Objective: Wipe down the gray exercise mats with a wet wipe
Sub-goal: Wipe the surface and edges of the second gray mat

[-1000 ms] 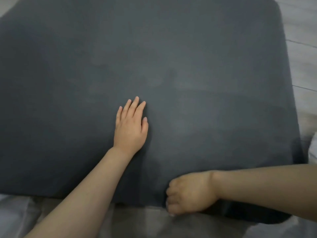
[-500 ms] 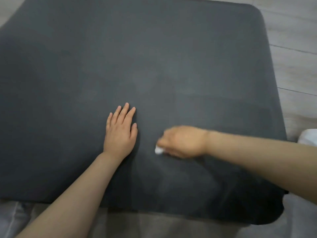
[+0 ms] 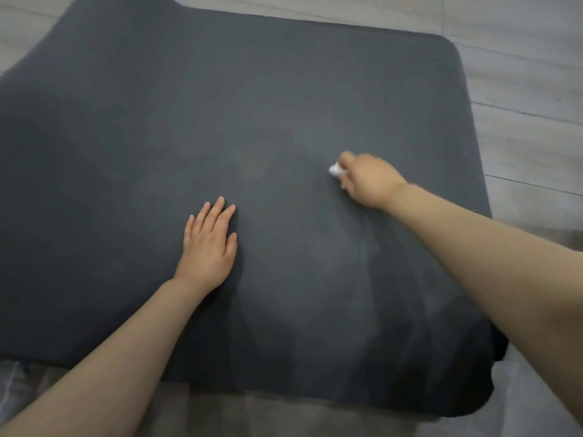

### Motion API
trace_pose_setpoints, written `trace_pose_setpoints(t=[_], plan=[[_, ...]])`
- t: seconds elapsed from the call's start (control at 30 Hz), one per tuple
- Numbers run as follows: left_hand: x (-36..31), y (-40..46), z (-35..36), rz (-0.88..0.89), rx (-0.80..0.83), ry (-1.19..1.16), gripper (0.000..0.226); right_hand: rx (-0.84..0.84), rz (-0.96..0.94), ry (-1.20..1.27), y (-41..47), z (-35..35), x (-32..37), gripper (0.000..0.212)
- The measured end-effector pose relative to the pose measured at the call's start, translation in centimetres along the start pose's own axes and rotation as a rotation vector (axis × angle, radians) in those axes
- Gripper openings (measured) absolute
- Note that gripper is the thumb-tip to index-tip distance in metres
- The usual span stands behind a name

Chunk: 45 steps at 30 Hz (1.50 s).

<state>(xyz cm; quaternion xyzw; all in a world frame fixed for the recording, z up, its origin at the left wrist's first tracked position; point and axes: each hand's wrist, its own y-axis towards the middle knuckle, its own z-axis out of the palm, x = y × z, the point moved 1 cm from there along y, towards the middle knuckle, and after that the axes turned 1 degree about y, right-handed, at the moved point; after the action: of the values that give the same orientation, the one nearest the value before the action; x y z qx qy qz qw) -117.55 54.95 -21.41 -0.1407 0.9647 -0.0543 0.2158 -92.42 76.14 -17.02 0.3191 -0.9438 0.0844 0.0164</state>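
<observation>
A dark gray exercise mat (image 3: 284, 105) fills most of the view, lying flat on a pale wood-plank floor (image 3: 520, 74) that shows along the far edge and down the right side. The mat's far right corner is rounded, and its near right corner sags into a dark fold. Faint lighter streaks mark its surface in the middle and toward the near right.

Two bare forearms reach in from the near side. The left hand (image 3: 208, 247) rests palm down on the mat, left of the middle, with fingers straight and close together, the thumb lying alongside; this grip is flat and holds nothing.

The right hand (image 3: 369, 181) lies farther out and to the right, well apart from the left hand, its knuckles up and its fingers curled under. It is somewhat blurred. This grip is closed round a small white wet wipe (image 3: 335, 169), bunched into a wad. Only a bit of the wipe shows, poking out at the far left end of the grip, past the fingertips; the rest is hidden under the hand. The wipe appears pressed against the mat's surface, right of its centre.
</observation>
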Motion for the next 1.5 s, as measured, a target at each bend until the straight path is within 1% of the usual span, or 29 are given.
trace_pose_setpoints(t=[0.03, 0.1, 0.17, 0.2, 0.23, 0.27, 0.3, 0.37, 0.43, 0.47, 0.53, 0.57, 0.6, 0.63, 0.7, 0.77, 0.87, 0.9, 0.97, 1.03, 1.07, 1.13, 1.17, 1.23, 1.27, 1.3, 1.37, 1.43, 1.5], plan=[[-0.1, 0.0, 0.0, -0.011, 0.008, -0.005, 0.054, 0.03, -0.148, 0.016, -2.1, 1.0, 1.8, 0.033], [-0.3, 0.1, 0.1, -0.027, 0.015, -0.008, 0.055, 0.219, -0.543, 0.046, -8.8, 3.2, 6.7, 0.037], [-0.4, 0.1, 0.1, -0.032, 0.016, -0.002, 0.055, 0.554, -0.894, 0.116, -16.5, 3.6, 10.7, 0.027], [-0.4, 0.0, 0.1, -0.03, 0.015, -0.001, 0.055, 0.682, -1.031, 0.13, -19.3, 3.7, 11.7, 0.02], [-0.4, 0.0, 0.0, -0.027, 0.014, -0.001, 0.055, 0.738, -1.116, 0.135, -20.8, 3.9, 11.7, 0.014], [-0.4, 0.0, 0.0, -0.024, 0.015, 0.001, 0.054, 0.74, -1.134, 0.129, -20.7, 3.8, 11.3, 0.013], [-0.4, -0.1, -0.1, -0.024, 0.013, 0.005, 0.054, 0.668, -1.098, 0.128, -19.2, 3.7, 10.6, 0.016], [-0.5, -0.1, 0.0, -0.028, 0.01, 0.013, 0.054, 0.337, -0.948, 0.116, -13.9, 2.8, 8.3, 0.034], [-0.8, -0.1, 0.1, -0.044, 0.006, 0.017, 0.054, 0.121, -0.649, -0.014, -7.8, 1.3, 3.2, 0.039], [-1.1, -0.1, 0.2, -0.061, 0.0, 0.019, 0.055, 0.085, -0.463, -0.123, -5.4, 0.4, 0.0, 0.034], [-1.8, -0.1, 0.3, -0.106, -0.012, 0.027, 0.056, 0.024, -0.058, -0.195, -3.3, -1.1, -5.4, 0.029], [-2.2, -0.1, 0.5, -0.12, -0.019, 0.028, 0.056, 0.021, 0.047, -0.188, -2.9, -0.8, -6.6, 0.028], [-2.6, -0.2, 0.7, -0.112, -0.023, 0.023, 0.057, 0.017, 0.059, -0.171, -2.8, -0.6, -6.4, 0.029], [-3.1, -0.4, 1.0, -0.073, -0.019, 0.015, 0.056, -0.015, -0.005, -0.158, -3.2, -0.5, -5.2, 0.029], [-4.4, -0.9, 1.8, 0.065, 0.018, 0.024, 0.055, 0.055, -0.27, -0.021, -6.1, 0.9, -1.7, 0.029], [-6.0, -1.4, 2.7, 0.16, 0.048, 0.062, 0.061, 0.286, -0.653, -0.001, -12.6, 2.9, 2.2, 0.027], [-8.2, -1.7, 3.8, 0.232, 0.058, 0.07, 0.064, 0.792, -1.05, 0.061, -23.4, 5.1, 6.3, 0.021], [-8.9, -1.8, 4.1, 0.265, 0.068, 0.071, 0.064, 0.839, -1.174, 0.032, -25.0, 5.5, 6.9, 0.017], [-9.9, -2.1, 4.8, 0.306, 0.09, 0.103, 0.063, 0.688, -1.295, 0.093, -24.0, 5.6, 6.5, 0.009], [-10.3, -2.3, 5.3, 0.303, 0.083, 0.132, 0.061, 0.437, -1.23, 0.142, -20.1, 4.2, 5.6, 0.009], [-10.3, -2.4, 5.4, 0.301, 0.076, 0.137, 0.06, 0.286, -1.133, 0.122, -17.5, 3.7, 4.7, 0.015], [-10.3, -2.4, 5.4, 0.301, 0.072, 0.144, 0.059, 0.057, -0.802, 0.023, -11.9, 2.0, 0.8, 0.033], [-10.3, -2.3, 5.4, 0.299, 0.073, 0.145, 0.059, -0.002, -0.595, -0.033, -9.2, 1.1, -2.0, 0.037], [-10.3, -2.3, 5.4, 0.297, 0.078, 0.141, 0.059, 0.005, -0.162, -0.093, -5.4, -0.6, -7.6, 0.033], [-10.3, -2.4, 5.4, 0.296, 0.078, 0.141, 0.059, 0.006, -0.01, -0.077, -4.6, -0.8, -9.1, 0.032], [-10.3, -2.4, 5.4, 0.295, 0.079, 0.143, 0.059, 0.011, 0.059, -0.036, -4.4, -0.6, -9.5, 0.03], [-10.3, -2.4, 5.3, 0.295, 0.083, 0.143, 0.06, 0.058, 0.005, 0.054, -6.0, 0.3, -8.2, 0.024], [-10.5, -2.3, 5.2, 0.292, 0.073, 0.155, 0.06, 0.174, -0.199, 0.149, -10.4, 1.4, -5.5, 0.015], [-11.0, -2.3, 5.5, 0.302, 0.062, 0.159, 0.061, 0.447, -0.472, 0.261, -17.2, 1.8, -2.6, 0.011]])
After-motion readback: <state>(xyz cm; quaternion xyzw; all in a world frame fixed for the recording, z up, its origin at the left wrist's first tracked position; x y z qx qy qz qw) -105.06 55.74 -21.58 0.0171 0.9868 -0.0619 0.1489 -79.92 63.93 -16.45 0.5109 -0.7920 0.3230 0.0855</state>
